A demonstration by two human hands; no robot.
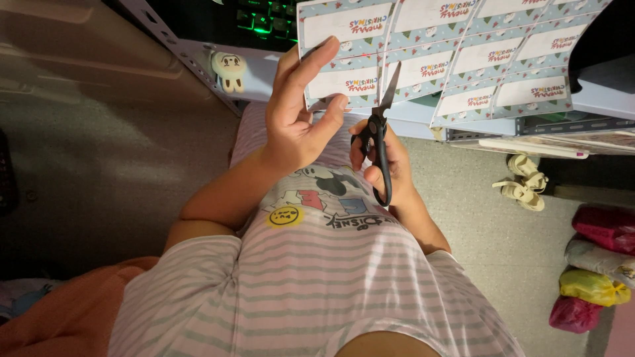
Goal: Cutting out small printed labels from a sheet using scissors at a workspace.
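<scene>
left hand (297, 122) holds the sheet of printed labels (456, 59) at its lower left corner, thumb on the near face, fingers (311, 56) spread up over the corner label, so clamped on the sheet. the sheet is a grid of white rectangular labels with pale blue patterned borders; it curves up and away toward the top right of the view, over the edge of the surface (595, 92).

right hand (387, 165) sits just right of the left hand, below the sheet's bottom edge. its fingers are curled through the black handles of the scissors (380, 142), clamped on them. blades point up, partly apart, tip touching the sheet's lower edge between two label columns, just right of the left thumb.

relative to the sheet: dark keyboard with green backlight (264, 16) above its left edge on the surface. small cream plush toy (228, 69) to the left, on the surface's edge by a perforated metal rail (159, 30). pair of cream sandals (522, 182) below its right end, on the floor (496, 251). coloured plastic bags (595, 277), red, grey, yellow, pink, further down right on the floor.

person wears a pink and white striped shirt (311, 291) with a cartoon print, directly below both hands. orange cloth (73, 311) at lower left.
</scene>
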